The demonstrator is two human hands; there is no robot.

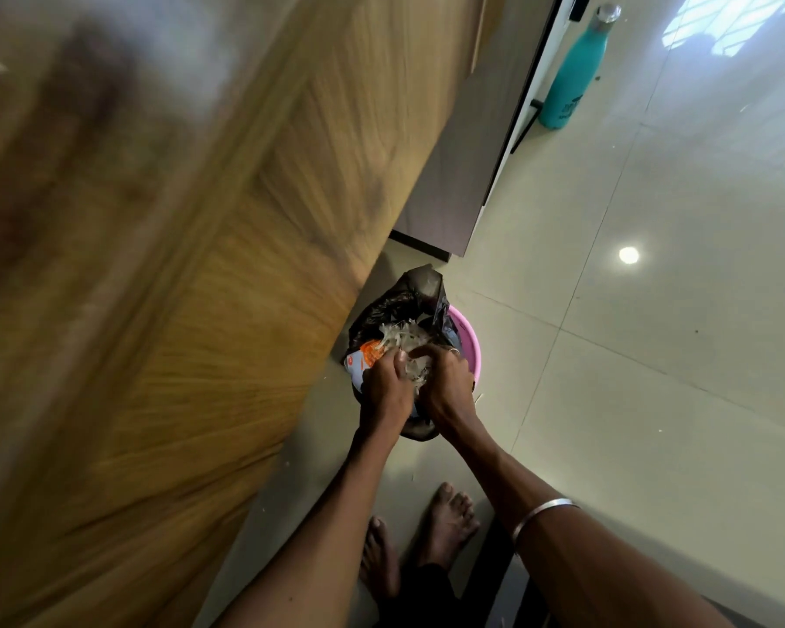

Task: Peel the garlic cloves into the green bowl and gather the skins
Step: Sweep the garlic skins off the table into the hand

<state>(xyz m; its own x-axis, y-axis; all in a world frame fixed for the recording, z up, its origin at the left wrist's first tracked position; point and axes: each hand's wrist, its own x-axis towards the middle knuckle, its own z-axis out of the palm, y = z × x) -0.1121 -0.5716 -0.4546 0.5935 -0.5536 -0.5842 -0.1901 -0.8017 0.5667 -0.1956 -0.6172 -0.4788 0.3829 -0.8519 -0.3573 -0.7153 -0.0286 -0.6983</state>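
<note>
I stand barefoot on the pale glossy tiled floor (653, 310), bent over a pink round plastic bin (468, 337) lined with a crinkled black plastic bag (399, 301). Both my hands are down in the mouth of that bag. My left hand (384, 387) has its fingers curled around a clump of the pale, papery garlic skins (402, 337), and my right hand (445, 385) is curled around the same clump from the other side, the 2 hands almost touching. More skins lie heaped in the bag just beyond my fingers, beside an orange-and-white printed wrapper (363, 358). A thin silver metal bangle (540, 514) sits on my right forearm. The bin stands against a tall wooden door (223, 265) on my left. Well apart, in the far corner, a teal metal bottle with a silver cap (574, 70) stands upright on the floor.
</note>
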